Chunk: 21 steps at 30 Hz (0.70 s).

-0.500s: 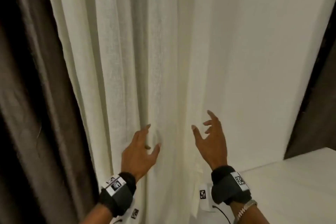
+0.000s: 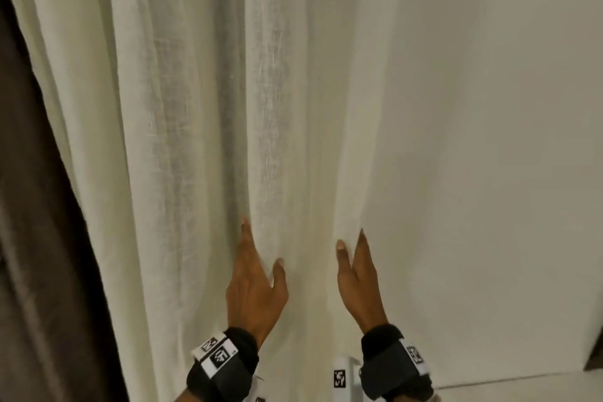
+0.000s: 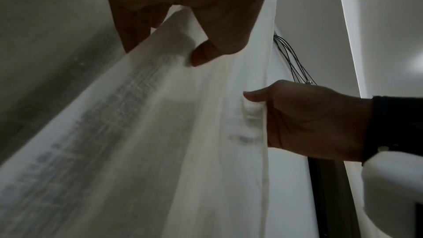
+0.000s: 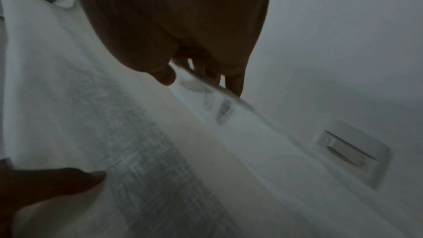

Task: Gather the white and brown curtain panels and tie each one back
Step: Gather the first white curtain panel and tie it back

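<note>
Left hand (image 2: 257, 284) low against the white curtain (image 2: 202, 108), fingers (image 2: 245, 232) slid behind a fold and thumb in front, pinching that pleat between them; the left wrist view shows the thumb tip pressed on the cloth. Right hand (image 2: 357, 284) just right of it, at the white curtain's free hemmed edge, thumb in front and fingers (image 2: 362, 238) behind, clamped on the hem; the right wrist view shows fingertips through the weave. White curtain hangs straight down in loose vertical folds, filling the middle of the head view. Brown curtain (image 2: 36, 238) hangs left of the white curtain, touching or overlapping its far side, untouched. Wall (image 2: 489, 140) right of the white curtain, with a switch (image 4: 350, 149) on it, well right of the hem. Handling, as a judgement: thin, sheer open weave, light and very limp, no stiffness, folds collapse easily, likely to slip out of a loose pinch; not fragile but could snag. Best hold is the hem plus bunched pleats at about this height, sweeping folds together into one bundle. Brown curtain looks denser and heavier, needs a fuller wrap. No tie-back visible.
</note>
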### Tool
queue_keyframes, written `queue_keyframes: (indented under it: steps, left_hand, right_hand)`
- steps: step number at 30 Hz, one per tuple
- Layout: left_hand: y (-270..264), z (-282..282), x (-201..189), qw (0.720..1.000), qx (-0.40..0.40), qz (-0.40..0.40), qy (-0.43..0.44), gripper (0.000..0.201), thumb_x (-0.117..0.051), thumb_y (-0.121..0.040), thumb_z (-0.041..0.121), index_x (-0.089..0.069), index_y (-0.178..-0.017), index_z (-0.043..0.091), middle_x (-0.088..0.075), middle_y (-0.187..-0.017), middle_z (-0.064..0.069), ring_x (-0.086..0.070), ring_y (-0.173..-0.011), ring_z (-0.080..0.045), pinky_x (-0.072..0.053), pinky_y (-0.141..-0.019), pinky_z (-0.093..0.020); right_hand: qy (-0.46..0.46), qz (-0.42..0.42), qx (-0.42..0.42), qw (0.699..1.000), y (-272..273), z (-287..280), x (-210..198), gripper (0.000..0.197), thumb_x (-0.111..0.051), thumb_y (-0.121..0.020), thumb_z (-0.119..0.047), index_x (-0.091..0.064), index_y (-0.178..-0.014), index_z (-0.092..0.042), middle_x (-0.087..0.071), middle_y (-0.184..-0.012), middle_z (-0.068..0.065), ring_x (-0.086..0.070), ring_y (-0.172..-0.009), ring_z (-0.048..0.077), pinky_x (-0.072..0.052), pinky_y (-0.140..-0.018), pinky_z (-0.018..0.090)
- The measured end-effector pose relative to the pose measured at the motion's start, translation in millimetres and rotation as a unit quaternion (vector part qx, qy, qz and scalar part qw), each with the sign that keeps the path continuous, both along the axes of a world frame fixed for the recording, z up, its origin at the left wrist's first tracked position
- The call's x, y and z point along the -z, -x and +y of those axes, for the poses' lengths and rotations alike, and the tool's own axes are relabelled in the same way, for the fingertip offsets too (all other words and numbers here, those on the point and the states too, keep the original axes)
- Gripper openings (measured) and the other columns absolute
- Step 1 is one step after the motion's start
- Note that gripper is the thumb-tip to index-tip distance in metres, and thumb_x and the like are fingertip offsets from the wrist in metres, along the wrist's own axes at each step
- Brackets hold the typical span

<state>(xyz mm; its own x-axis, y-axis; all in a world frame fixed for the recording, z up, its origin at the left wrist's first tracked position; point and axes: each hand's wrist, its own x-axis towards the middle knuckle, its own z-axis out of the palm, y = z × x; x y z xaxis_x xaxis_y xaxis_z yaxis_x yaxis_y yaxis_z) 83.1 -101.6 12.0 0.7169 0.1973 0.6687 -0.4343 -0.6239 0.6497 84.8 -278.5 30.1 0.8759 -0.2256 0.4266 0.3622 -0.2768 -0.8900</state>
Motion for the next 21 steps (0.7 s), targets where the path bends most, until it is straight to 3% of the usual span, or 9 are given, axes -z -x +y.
queue_keyframes:
  steps: [3, 6, 8, 11, 12, 14, 16, 18, 21]
  left_hand:
    - [-4.1, 0.4, 15.7, 0.998, 0.059, -0.024, -0.030, 0.086, -0.048, -0.106, 0.007, 0.000, -0.169, 0.040, -0.042, -0.167, 0.007, -0.065, -0.121, -0.005, -0.045, -0.095, -0.005]
    - [3.8, -5.2, 20.2, 0.990, 0.113, -0.032, -0.074, 0.075, -0.041, -0.106, 0.024, -0.003, -0.168, 0.044, -0.045, -0.160, 0.013, -0.056, -0.121, 0.007, -0.036, -0.097, 0.007]
    - [6.5, -8.4, 20.6, 0.985, 0.135, -0.019, -0.104, 0.076, -0.038, -0.106, 0.028, 0.003, -0.165, 0.051, -0.052, -0.156, 0.008, -0.064, -0.117, 0.000, -0.039, -0.093, 0.006]
    - [11.1, -2.8, 21.3, 0.970, 0.203, 0.016, -0.131, 0.088, -0.049, -0.104, 0.028, 0.011, -0.161, 0.058, -0.054, -0.145, 0.014, -0.070, -0.101, -0.004, -0.055, -0.087, -0.007]
    - [14.4, 1.1, 19.2, 0.964, 0.224, 0.036, -0.142, 0.091, -0.054, -0.102, 0.031, 0.011, -0.162, 0.056, -0.049, -0.148, 0.018, -0.067, -0.109, 0.000, -0.056, -0.092, -0.013]
    - [21.9, 11.6, 13.8, 0.954, 0.244, 0.065, -0.164, 0.094, -0.063, -0.097, 0.029, -0.001, -0.167, 0.044, -0.036, -0.163, 0.019, -0.050, -0.134, 0.008, -0.051, -0.111, -0.022]
    - [30.6, 23.2, 6.6, 0.969, 0.182, -0.002, -0.165, 0.083, -0.065, -0.095, 0.021, -0.026, -0.166, 0.033, -0.040, -0.165, 0.015, -0.042, -0.147, 0.002, -0.044, -0.120, -0.030]
    - [39.2, 39.6, 0.3, 0.978, 0.059, -0.161, -0.121, 0.064, -0.070, -0.090, 0.009, -0.056, -0.151, 0.017, -0.058, -0.152, 0.002, -0.053, -0.143, -0.016, -0.047, -0.116, -0.042]
    - [43.6, 71.0, -7.4, 0.938, -0.186, -0.292, -0.031, 0.057, -0.080, -0.086, 0.010, -0.061, -0.140, 0.009, -0.055, -0.145, -0.020, -0.051, -0.137, -0.037, -0.044, -0.115, -0.052]
  right_hand:
    - [0.022, -0.032, -0.055, 0.998, 13.6, 11.4, 0.9, 0.053, -0.035, -0.112, -0.048, -0.025, -0.164, -0.045, -0.031, -0.168, -0.029, -0.029, -0.154, -0.009, -0.022, -0.129, 0.024]
    - [-0.002, -0.034, -0.124, 0.992, 28.2, 31.4, -2.1, 0.056, -0.037, -0.109, -0.059, -0.025, -0.163, -0.049, -0.039, -0.163, -0.030, -0.037, -0.149, -0.012, -0.031, -0.126, 0.028]
    - [-0.003, -0.044, -0.141, 0.989, 29.2, 41.2, -5.4, 0.064, -0.045, -0.103, -0.068, -0.028, -0.162, -0.048, -0.046, -0.160, -0.024, -0.046, -0.145, -0.006, -0.041, -0.122, 0.033]
    - [0.042, -0.053, -0.122, 0.990, 20.2, 50.9, -14.1, 0.078, -0.064, -0.091, -0.074, -0.030, -0.157, -0.051, -0.053, -0.151, -0.027, -0.054, -0.135, -0.009, -0.048, -0.108, 0.022]
    - [0.045, -0.043, -0.113, 0.992, 14.9, 52.7, -14.7, 0.078, -0.066, -0.089, -0.074, -0.032, -0.156, -0.052, -0.055, -0.147, -0.028, -0.055, -0.131, -0.010, -0.048, -0.105, 0.020]
    - [0.023, -0.020, -0.094, 0.995, 3.3, 54.3, -12.4, 0.074, -0.061, -0.093, -0.074, -0.036, -0.156, -0.046, -0.058, -0.147, -0.023, -0.058, -0.131, -0.003, -0.051, -0.110, 0.031]
    - [-0.006, -0.003, -0.070, 0.998, -9.1, 54.3, -9.8, 0.062, -0.053, -0.100, -0.069, -0.045, -0.153, -0.037, -0.062, -0.146, -0.013, -0.061, -0.134, 0.010, -0.048, -0.116, 0.041]
    - [-0.015, -0.003, -0.046, 0.999, -16.1, 54.0, -11.6, 0.047, -0.046, -0.107, -0.058, -0.050, -0.147, -0.033, -0.061, -0.143, -0.011, -0.059, -0.136, 0.014, -0.044, -0.114, 0.035]
    - [-0.004, 0.004, -0.037, 0.999, -18.2, 58.3, -14.5, 0.055, -0.038, -0.111, -0.052, -0.044, -0.157, -0.023, -0.052, -0.156, -0.006, -0.049, -0.143, 0.013, -0.034, -0.116, 0.028]
